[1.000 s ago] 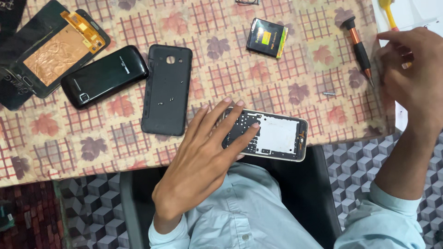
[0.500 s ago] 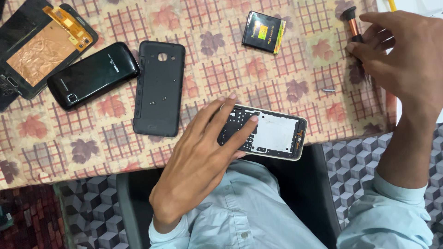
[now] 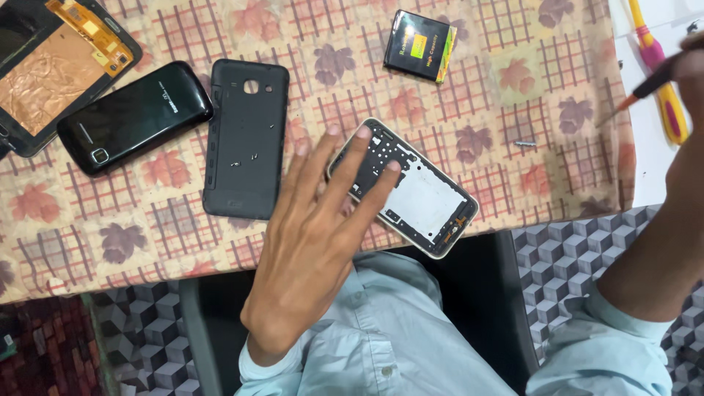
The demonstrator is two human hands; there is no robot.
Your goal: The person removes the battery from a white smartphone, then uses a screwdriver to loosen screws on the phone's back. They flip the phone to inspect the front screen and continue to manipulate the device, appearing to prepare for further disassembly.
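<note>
My left hand point(image 3: 323, 242) rests spread open, fingertips on the opened phone point(image 3: 407, 187) at the tabletop point(image 3: 147, 242) edge. Right of the phone, my right hand point(image 3: 693, 66) grips a screwdriver point(image 3: 645, 84).

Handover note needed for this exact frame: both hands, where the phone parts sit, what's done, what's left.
Left hand: open, fingers spread, fingertips resting on the opened phone at the table's near edge; no grip.
Right hand: at the right edge, mostly out of frame, holding a screwdriver with its tip aimed toward the cloth.
Parts: dark back cover lies off the phone to its left; battery lies apart at the top; a loose screw sits on the tablecloth.
Done: cover and battery are out.
Left: the inner frame is still on the phone; how many screws remain cannot be told.
</note>
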